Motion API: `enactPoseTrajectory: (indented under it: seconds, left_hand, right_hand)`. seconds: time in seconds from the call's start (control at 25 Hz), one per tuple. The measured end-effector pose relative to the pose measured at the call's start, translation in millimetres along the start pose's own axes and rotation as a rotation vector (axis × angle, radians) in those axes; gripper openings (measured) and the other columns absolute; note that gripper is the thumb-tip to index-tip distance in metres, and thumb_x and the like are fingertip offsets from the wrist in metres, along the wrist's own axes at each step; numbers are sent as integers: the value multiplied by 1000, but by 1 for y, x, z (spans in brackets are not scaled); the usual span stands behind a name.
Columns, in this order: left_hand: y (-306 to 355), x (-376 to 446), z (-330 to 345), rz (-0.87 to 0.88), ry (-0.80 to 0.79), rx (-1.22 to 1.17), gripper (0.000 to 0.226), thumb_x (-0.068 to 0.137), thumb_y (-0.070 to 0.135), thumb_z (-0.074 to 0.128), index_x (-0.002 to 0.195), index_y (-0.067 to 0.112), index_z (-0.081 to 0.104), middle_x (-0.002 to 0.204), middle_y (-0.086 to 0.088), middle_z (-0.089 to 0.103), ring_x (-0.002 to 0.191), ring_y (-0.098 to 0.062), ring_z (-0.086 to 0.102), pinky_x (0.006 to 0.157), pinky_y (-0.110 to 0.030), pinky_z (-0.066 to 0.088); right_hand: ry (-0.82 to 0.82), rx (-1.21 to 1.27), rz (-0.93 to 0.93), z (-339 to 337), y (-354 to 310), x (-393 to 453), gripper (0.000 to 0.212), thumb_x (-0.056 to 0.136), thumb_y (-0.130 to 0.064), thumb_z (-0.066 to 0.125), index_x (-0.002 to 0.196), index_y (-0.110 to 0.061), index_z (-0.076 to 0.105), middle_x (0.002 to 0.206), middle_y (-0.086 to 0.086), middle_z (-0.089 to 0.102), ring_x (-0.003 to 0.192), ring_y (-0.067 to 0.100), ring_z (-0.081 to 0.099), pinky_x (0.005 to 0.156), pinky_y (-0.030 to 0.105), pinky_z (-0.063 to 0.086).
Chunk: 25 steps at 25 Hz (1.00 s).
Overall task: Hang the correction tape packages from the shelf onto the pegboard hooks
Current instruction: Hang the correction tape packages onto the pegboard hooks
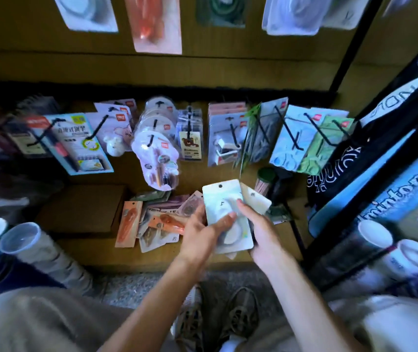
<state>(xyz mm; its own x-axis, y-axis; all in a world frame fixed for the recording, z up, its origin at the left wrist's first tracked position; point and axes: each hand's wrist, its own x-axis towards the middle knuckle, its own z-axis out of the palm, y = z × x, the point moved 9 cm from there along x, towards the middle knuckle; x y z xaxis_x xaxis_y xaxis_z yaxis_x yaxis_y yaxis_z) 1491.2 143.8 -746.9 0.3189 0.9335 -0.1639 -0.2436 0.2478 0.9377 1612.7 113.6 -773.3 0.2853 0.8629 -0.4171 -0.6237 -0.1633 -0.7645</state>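
Both hands hold a small stack of white correction tape packages (222, 199) above the shelf's front edge. My left hand (204, 233) grips the stack from the left, thumb across the front package. My right hand (260, 224) grips it from the right, fingers on the front and a second package (256, 199) fanned out behind. A pile of orange and pink correction tape packages (152, 222) lies on the wooden shelf (88, 247). Black pegboard hooks (290, 134) stick out above, most carrying hanging packages.
A brown cardboard box (83, 207) sits on the shelf to the left. Stacked cups (22, 240) stand at the lower left and more cups (406, 252) at the lower right. A black rack post (350, 47) and badminton bags (385, 199) close off the right.
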Motion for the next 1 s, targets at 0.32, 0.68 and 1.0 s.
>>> enactPoseTrajectory:
  seconds: [0.32, 0.68, 1.0]
  left_hand:
    - [58, -28, -19, 44, 23, -188, 33, 88, 13, 66, 120, 7, 65, 118, -15, 71, 106, -34, 68, 92, -58, 52]
    - [93, -47, -37, 86, 79, -276, 36, 92, 24, 61, 124, 10, 64, 118, -14, 71, 104, -33, 69, 85, -52, 58]
    - [112, -41, -44, 118, 11, -199, 40, 86, 4, 63, 126, 10, 61, 119, -17, 70, 110, -43, 65, 98, -67, 45]
  right_hand:
    - [-125, -16, -263, 26, -49, -51, 33, 92, 5, 49, 105, -12, 74, 113, 13, 73, 100, 28, 68, 89, 44, 52]
    - [30, -28, -396, 56, -79, -74, 18, 95, -9, 57, 100, -17, 73, 115, 16, 72, 113, 37, 64, 97, 56, 49]
    - [-167, -347, -379, 94, -76, -85, 48, 79, -9, 73, 120, -26, 56, 114, -1, 72, 104, 28, 69, 72, 43, 59]
